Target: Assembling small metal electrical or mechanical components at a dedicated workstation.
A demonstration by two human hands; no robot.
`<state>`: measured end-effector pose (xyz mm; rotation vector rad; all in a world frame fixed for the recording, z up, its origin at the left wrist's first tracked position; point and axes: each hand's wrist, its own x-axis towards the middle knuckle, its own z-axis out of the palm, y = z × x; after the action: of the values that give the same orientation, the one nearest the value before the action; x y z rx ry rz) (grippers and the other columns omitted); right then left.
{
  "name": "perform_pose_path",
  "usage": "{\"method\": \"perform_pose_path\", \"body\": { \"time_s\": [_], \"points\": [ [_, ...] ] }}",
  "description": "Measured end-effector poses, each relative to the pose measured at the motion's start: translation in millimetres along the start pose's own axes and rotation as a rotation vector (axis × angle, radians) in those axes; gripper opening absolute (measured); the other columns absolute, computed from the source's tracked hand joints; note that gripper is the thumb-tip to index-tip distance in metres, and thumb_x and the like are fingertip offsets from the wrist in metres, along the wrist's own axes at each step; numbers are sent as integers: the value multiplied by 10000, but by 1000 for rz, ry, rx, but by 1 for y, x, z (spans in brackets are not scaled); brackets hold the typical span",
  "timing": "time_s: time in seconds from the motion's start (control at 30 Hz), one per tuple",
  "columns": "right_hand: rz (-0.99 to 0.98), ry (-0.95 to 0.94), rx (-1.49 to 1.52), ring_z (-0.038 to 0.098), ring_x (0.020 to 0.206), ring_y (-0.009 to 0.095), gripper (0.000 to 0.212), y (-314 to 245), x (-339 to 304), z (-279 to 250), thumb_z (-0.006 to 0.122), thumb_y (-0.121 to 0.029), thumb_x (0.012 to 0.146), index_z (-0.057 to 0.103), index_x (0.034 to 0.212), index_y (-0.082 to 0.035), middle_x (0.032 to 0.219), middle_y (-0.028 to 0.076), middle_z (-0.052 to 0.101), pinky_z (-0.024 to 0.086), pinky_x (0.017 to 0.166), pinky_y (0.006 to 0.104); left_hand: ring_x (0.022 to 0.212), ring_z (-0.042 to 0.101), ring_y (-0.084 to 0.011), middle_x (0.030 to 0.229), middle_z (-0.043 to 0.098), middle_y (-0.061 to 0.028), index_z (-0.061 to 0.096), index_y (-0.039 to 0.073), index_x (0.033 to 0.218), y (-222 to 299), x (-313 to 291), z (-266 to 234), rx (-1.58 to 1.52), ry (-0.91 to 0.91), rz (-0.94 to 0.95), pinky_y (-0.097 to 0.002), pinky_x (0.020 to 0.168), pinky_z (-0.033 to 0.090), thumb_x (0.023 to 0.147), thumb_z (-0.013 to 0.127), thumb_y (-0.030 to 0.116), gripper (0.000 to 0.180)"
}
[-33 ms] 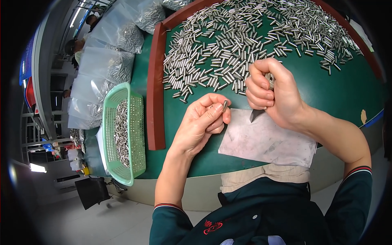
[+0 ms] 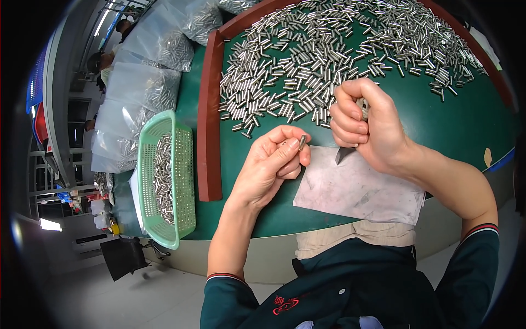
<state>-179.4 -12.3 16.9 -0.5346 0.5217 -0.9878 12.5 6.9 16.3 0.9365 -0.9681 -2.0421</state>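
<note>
My left hand (image 2: 271, 164) pinches a small shiny metal pin (image 2: 302, 142) between thumb and fingertips, its end sticking up. To the right, my right hand (image 2: 367, 123) is wrapped in a fist around a knife, with the dark pointed blade (image 2: 343, 154) coming out below the fist toward the left. Most of its handle is hidden by the fingers. Blade and pin are apart. Beneath both hands lies a stained whitish cloth (image 2: 356, 189) at the table's near edge. Beyond them, many loose metal pins (image 2: 307, 71) are spread over the green tabletop (image 2: 427, 120).
A red-brown wooden rail (image 2: 210, 120) borders the pins on the left. Past it stands a green plastic basket (image 2: 174, 192) holding more pins. Clear plastic bags (image 2: 129, 90) of metal parts line the far left. A dark chair (image 2: 123, 257) and other people are farther off.
</note>
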Motion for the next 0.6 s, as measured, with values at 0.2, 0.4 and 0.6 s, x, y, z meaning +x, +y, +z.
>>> {"method": "perform_pose_path", "body": {
  "time_s": [0.2, 0.4, 0.6],
  "points": [
    [10, 1, -23, 185, 359, 61, 324, 0, 0, 1, 296, -233, 835, 270, 529, -129, 411, -41, 251, 171, 387, 223, 442, 246, -19, 734, 545, -69, 513, 15, 959, -1, 1, 0, 1, -1, 2, -170, 416, 203, 892, 441, 118, 143],
    [14, 7, -21, 176, 357, 64, 320, 0, 0, 2, 299, -227, 831, 271, 528, -126, 411, -40, 250, 169, 385, 224, 449, 260, -19, 721, 556, -73, 517, 15, 947, 0, 1, 1, 13, 32, 11, -167, 422, 213, 896, 438, 134, 151],
    [7, 11, -25, 173, 357, 63, 322, -1, 0, 3, 290, -212, 834, 268, 526, -123, 412, -37, 244, 165, 384, 226, 455, 268, -20, 709, 557, -79, 516, 15, 938, 3, 1, 1, 6, 39, -1, -167, 427, 222, 902, 435, 170, 178]
  ]
}}
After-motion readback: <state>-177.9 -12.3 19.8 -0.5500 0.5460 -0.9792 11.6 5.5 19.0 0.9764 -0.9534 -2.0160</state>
